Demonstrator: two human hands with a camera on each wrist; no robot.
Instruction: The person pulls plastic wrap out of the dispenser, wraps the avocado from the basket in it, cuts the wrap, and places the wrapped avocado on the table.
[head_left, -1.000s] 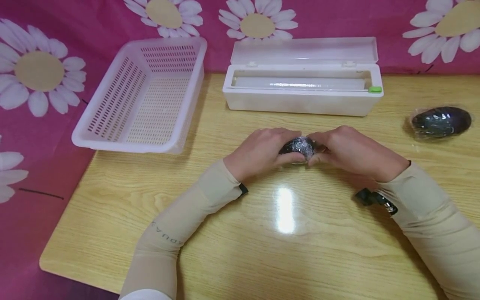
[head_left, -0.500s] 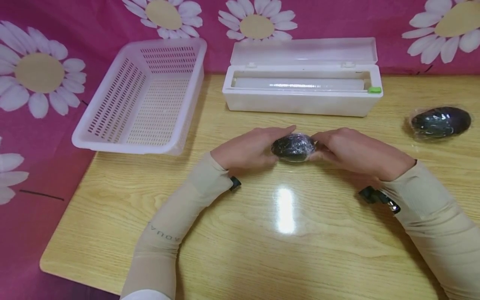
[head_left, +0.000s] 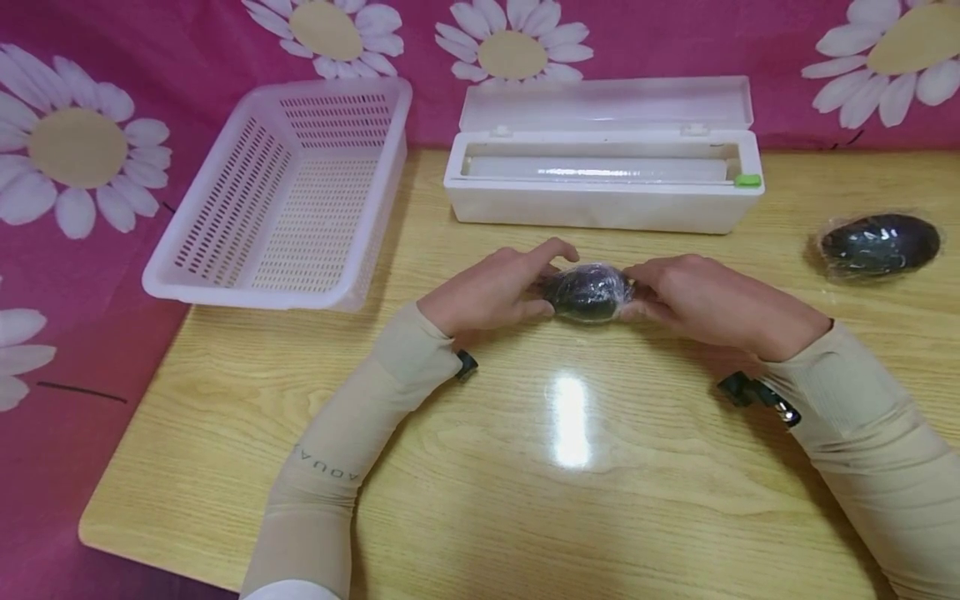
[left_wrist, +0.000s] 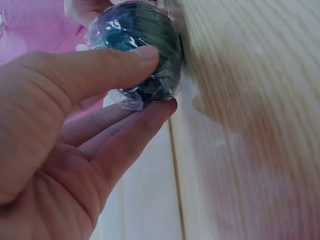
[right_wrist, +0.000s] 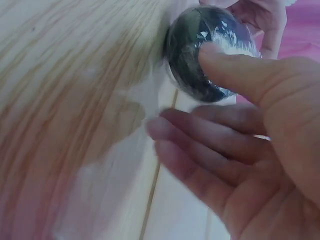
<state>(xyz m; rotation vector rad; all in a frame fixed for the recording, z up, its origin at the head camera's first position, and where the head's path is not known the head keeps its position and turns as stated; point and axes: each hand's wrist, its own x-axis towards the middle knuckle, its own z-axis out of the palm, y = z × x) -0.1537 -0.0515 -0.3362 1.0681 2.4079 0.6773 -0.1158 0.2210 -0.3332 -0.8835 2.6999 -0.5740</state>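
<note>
A dark green, oval fruit point(head_left: 588, 293) wrapped in shiny cling film lies on the wooden table between my hands. My left hand point(head_left: 491, 292) holds its left end. In the left wrist view, the left thumb lies along the fruit point(left_wrist: 167, 55) and the fingers point(left_wrist: 135, 130) sit under its end; the head view shows the index finger raised off it. My right hand point(head_left: 693, 300) pinches the opposite end, where the film bunches. In the right wrist view, the right thumb presses on the fruit point(right_wrist: 187, 55), while several lower fingers point(right_wrist: 190, 165) are spread away from it.
Behind the hands stands a white cling film box point(head_left: 603, 204), lid up, with a film roll inside. A white slotted basket point(head_left: 348, 292) is at the back left. Another film-wrapped dark oval point(head_left: 881, 244) lies to the right. Flowered pink cloth point(head_left: 420, 50) borders the table.
My left hand has drawn back leftward along the fruit, baring more of it, and its index finger has lifted. The right hand keeps to the right end, shifted only slightly.
</note>
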